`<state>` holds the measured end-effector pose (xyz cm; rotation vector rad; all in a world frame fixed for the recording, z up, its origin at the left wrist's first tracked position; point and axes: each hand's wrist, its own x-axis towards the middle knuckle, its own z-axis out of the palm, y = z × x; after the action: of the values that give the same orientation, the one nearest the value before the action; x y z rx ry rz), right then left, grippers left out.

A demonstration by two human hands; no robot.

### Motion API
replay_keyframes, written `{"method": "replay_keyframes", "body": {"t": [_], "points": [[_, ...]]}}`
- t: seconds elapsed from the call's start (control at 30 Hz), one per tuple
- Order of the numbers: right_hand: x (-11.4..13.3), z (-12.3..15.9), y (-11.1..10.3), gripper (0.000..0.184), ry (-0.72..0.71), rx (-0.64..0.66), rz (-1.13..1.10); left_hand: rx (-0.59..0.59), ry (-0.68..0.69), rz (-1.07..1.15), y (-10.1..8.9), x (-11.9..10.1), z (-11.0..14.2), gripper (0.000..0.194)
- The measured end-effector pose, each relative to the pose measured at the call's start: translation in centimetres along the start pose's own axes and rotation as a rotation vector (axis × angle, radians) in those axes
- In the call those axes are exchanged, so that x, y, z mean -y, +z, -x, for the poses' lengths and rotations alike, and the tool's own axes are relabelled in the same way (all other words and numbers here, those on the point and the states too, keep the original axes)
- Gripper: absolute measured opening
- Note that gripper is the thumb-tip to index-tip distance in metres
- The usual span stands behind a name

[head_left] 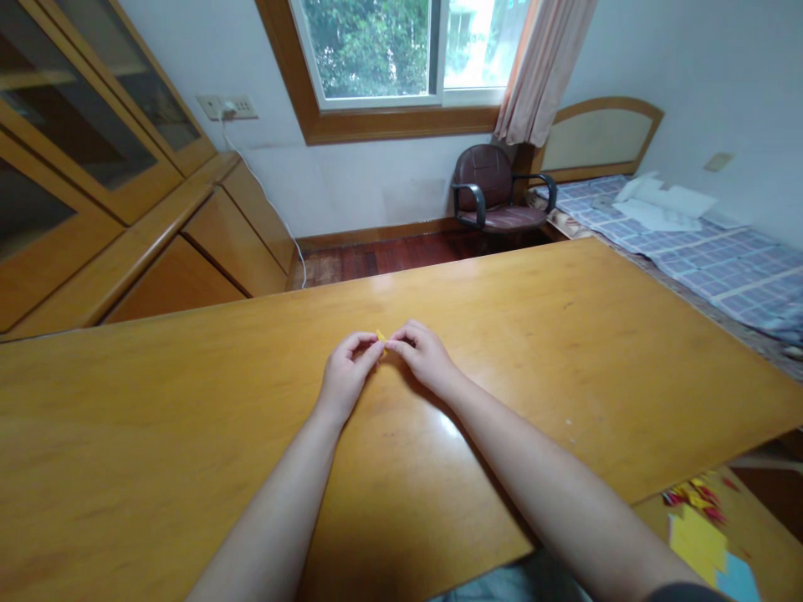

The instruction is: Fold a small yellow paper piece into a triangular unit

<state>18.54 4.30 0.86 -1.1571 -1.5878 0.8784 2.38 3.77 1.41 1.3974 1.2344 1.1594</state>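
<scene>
Over the middle of the wooden table (489,322), both hands meet at a small yellow piece of folded paper (381,336). My left hand (349,368) is closed, pinching the piece between thumb and fingers. From the other side, my right hand (421,353) is also closed in a pinch, its thumb and fingertips at the piece's right edge. Most of the paper is covered by the fingertips, so its exact shape cannot be made out.
Yellow sheets (698,543), a light blue sheet (739,579) and several small red and yellow pieces (699,500) lie on a lower surface at bottom right. An armchair (486,188) stands beyond the table, beside a bed (703,242). Cabinets (144,234) line the left.
</scene>
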Motion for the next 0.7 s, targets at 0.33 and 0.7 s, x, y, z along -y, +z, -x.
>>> {"method": "replay_keyframes", "body": {"t": [0.33, 0.7], "points": [[0.51, 0.16, 0.00, 0.013, -0.039, 0.074, 0.023, -0.061, 0.046, -0.025, -0.10, -0.15, 0.05, 0.020], [0.44, 0.10, -0.16, 0.009, -0.016, 0.099, 0.001, -0.086, 0.056, -0.025, -0.22, -0.06, 0.08, 0.019]]}}
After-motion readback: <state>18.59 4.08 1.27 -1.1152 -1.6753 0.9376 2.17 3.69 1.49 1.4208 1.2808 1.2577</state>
